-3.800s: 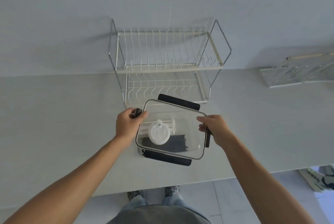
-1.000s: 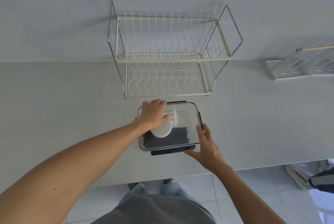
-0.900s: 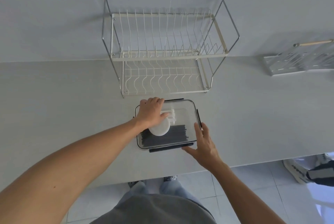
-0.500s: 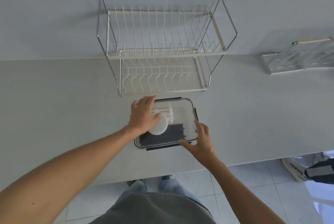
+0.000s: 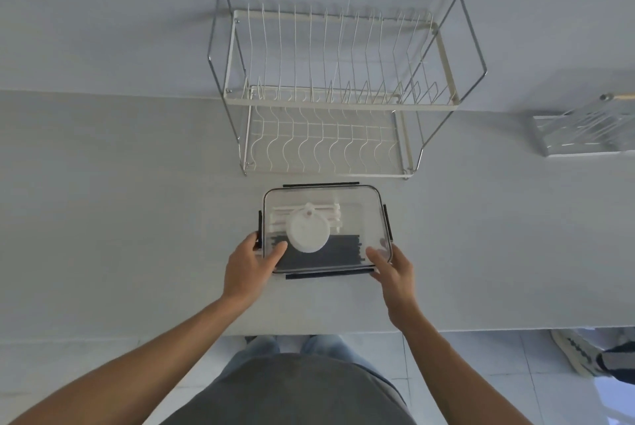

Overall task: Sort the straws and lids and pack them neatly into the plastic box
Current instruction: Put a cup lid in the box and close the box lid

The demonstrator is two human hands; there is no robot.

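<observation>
The clear plastic box (image 5: 364, 205) stands on the counter with its transparent cover on and black clips along its sides. Through the cover I see a white round lid (image 5: 308, 234), white straws (image 5: 335, 217) behind it and black straws (image 5: 340, 251) at the near side. My left hand (image 5: 249, 265) grips the box's near left corner, thumb on the cover. My right hand (image 5: 391, 268) holds the near right corner, thumb on top.
A two-tier wire dish rack (image 5: 330, 98) stands just behind the box against the wall. A second wire rack (image 5: 584, 129) lies at the far right. The counter edge (image 5: 137, 338) runs close below my hands, with floor and a shoe beyond.
My left hand has come off the top of the cover and moved to the near left corner. My right hand shifted slightly onto the near right corner. The box stays in place.
</observation>
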